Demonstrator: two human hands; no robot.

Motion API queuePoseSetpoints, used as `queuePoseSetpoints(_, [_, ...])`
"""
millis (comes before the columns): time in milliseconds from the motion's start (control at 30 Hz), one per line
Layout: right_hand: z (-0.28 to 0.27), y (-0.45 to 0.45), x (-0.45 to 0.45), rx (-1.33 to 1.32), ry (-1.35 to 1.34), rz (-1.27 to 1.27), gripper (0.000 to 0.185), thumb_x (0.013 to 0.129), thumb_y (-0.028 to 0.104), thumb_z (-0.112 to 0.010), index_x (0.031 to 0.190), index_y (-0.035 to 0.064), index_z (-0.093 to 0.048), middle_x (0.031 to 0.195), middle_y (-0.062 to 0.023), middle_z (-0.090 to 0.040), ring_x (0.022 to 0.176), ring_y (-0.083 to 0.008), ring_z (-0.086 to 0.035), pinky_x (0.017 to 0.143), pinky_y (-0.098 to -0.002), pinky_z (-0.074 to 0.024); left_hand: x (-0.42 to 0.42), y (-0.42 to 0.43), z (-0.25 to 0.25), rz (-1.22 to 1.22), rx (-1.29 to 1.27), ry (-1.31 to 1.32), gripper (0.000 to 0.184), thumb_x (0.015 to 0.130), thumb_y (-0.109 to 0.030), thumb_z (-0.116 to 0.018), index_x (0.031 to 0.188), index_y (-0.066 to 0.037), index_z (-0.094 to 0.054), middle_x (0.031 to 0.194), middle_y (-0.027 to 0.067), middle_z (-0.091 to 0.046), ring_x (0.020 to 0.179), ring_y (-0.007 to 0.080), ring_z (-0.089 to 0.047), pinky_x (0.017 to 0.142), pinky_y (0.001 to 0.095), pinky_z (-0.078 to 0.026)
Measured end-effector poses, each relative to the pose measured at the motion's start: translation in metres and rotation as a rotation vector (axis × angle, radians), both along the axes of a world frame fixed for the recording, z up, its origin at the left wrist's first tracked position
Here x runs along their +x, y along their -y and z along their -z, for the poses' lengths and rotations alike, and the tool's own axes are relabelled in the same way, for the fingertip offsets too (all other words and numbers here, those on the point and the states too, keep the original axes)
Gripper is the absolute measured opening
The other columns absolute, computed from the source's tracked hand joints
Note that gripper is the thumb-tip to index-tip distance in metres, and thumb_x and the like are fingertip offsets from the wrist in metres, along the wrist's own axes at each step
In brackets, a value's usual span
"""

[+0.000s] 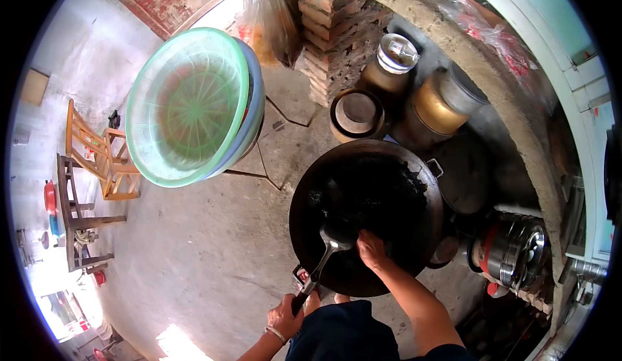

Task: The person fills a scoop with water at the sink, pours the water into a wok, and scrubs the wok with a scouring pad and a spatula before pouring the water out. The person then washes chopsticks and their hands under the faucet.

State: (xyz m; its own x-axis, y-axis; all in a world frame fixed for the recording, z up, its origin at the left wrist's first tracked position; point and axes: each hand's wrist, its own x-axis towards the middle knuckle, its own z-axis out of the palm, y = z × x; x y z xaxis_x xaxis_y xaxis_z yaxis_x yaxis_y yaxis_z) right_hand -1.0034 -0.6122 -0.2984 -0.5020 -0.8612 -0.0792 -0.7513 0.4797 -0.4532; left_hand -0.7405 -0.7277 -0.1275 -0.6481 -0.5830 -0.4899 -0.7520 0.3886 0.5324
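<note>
My left hand (pixel 285 317), with a bracelet at its wrist, is closed round the dark handle of a metal ladle (pixel 322 262). The ladle's rounded head reaches over the near left part of a large wok (pixel 304 205), whose inside is dark with a black, wet-looking patch. Over the wok, just right of the ladle's head, my right hand (pixel 371 249) has its fingers closed and pointing down. Whatever its fingertips hold, if anything, is too dark to make out.
A green basket (pixel 139 115) sits in a blue basin on a metal stand at upper left. Pots (pixel 437 105) and stacked bricks (pixel 324 31) lie beyond the wok. At right is a steel pot (pixel 512 251); a wooden chair (pixel 97 150) stands far left.
</note>
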Motion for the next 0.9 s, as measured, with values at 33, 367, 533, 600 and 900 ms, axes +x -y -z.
queuePoseSetpoints(33, [0.002, 0.015, -0.001, -0.095, -0.004, 0.011, 0.017, 0.071, 0.004, -0.050, 0.087, 0.0090, -0.053, 0.087, -0.0095, -0.052, 0.083, -0.0272, -0.055, 0.065, -0.0384, -0.0496, 0.005, 0.002, 0.004, 0.009, -0.026, 0.011, 0.034, 0.072, -0.021, -0.062, 0.099, -0.008, -0.047, 0.071, 0.0127, -0.061, 0.062, 0.0314, -0.061, 0.055, 0.0417, -0.047])
queuePoseSetpoints(367, [0.017, 0.032, -0.079, 0.349, -0.379, -0.088, 0.006, 0.074, 0.011, -0.052, 0.078, 0.0106, -0.057, 0.082, -0.0046, -0.056, 0.080, -0.0200, -0.057, 0.061, -0.0315, -0.0492, 0.018, 0.011, 0.052, 0.052, -0.233, -0.170, 0.027, 0.066, -0.019, -0.068, 0.084, -0.010, -0.051, 0.059, 0.0085, -0.057, 0.051, 0.0275, -0.058, 0.046, 0.0383, -0.046])
queuePoseSetpoints(533, [-0.012, -0.040, -0.071, 0.420, -0.386, -0.082, 0.007, 0.074, 0.011, -0.053, 0.077, 0.0088, -0.059, 0.079, -0.0073, -0.058, 0.077, -0.0219, -0.058, 0.062, -0.0336, -0.0503, -0.003, 0.016, 0.064, -0.083, -0.259, -0.187, 0.025, 0.072, -0.028, -0.069, 0.080, -0.010, -0.054, 0.055, 0.0088, -0.058, 0.047, 0.0273, -0.058, 0.044, 0.0369, -0.045])
queuePoseSetpoints(600, [-0.032, -0.066, -0.057, 0.446, -0.336, -0.103, 0.008, 0.074, 0.010, -0.053, 0.078, 0.0077, -0.059, 0.079, -0.0091, -0.059, 0.076, -0.0232, -0.058, 0.062, -0.0353, -0.0506, -0.013, 0.019, 0.065, -0.145, -0.258, -0.171, 0.025, 0.072, -0.031, -0.069, 0.074, -0.009, -0.055, 0.055, 0.0096, -0.058, 0.048, 0.0283, -0.058, 0.045, 0.0372, -0.046])
queuePoseSetpoints(900, [-0.072, -0.031, 0.046, 0.087, 0.184, -0.239, 0.020, 0.074, 0.008, -0.057, 0.094, 0.0045, -0.057, 0.085, -0.0113, -0.057, 0.078, -0.0285, -0.058, 0.064, -0.0380, -0.0493, -0.019, 0.013, 0.094, -0.274, -0.295, -0.262, 0.024, 0.069, -0.027, -0.070, 0.065, -0.010, -0.053, 0.051, 0.0092, -0.055, 0.046, 0.0294, -0.056, 0.043, 0.0366, -0.044])
